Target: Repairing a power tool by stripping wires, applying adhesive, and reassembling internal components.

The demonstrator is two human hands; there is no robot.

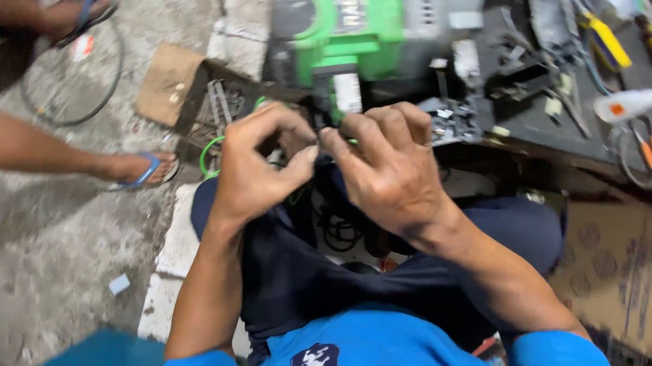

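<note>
1. Blue flip-flop foot (138, 170) of another person, far left on the concrete floor (55, 248).
2. Left hand (253, 173) & right hand (386, 167) together, fingertips pinched on a small dark part (321, 130), hard to make out.
3. Green-grey machine (361, 28) just above the hands, on the table (536, 126).
4. Pliers (649, 149) far right.

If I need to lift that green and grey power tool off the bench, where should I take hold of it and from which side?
Probably grip the green body from above, across its width. It lies on its side on the dark bench, its broad casing facing up, while both hands, left hand and right hand, crowd the near end by the green wire.
</note>
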